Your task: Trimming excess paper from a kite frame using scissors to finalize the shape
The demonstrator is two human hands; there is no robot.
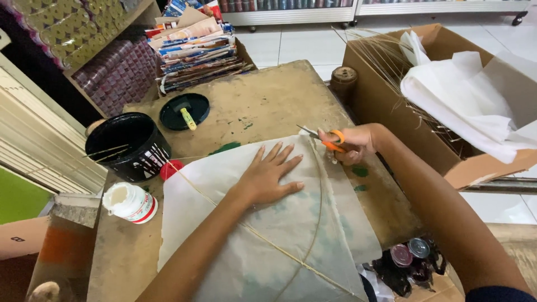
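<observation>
1. Two bare hands work over a worn wooden table (268, 100) seen from above.
2. Left hand (269, 178) lies flat and open, fingers spread, pressing down on a sheet of thin white paper (235, 246) that covers the near part of the table.
3. Right hand (352, 144) is closed around orange-handled scissors (325, 138), held at the paper's far right edge; the blades point left, toward the paper's top corner.
4. Thin bamboo sticks (257, 232) lie on the paper: one straight stick runs diagonally under the left forearm, and a curved one arcs down from near the scissors.
5. Left of the paper stands a black pot (130, 146) with thin sticks resting across its rim; its black lid (184, 111) lies further back with a small yellow-handled tool on it.
6. A white glue bottle (130, 202) lies on its side near the table's left edge, just beside the paper.
7. A cardboard box (386, 95) at the right holds more white paper and loose thin sticks.
8. Stacked printed papers (196, 50) sit beyond the table's far edge.
</observation>
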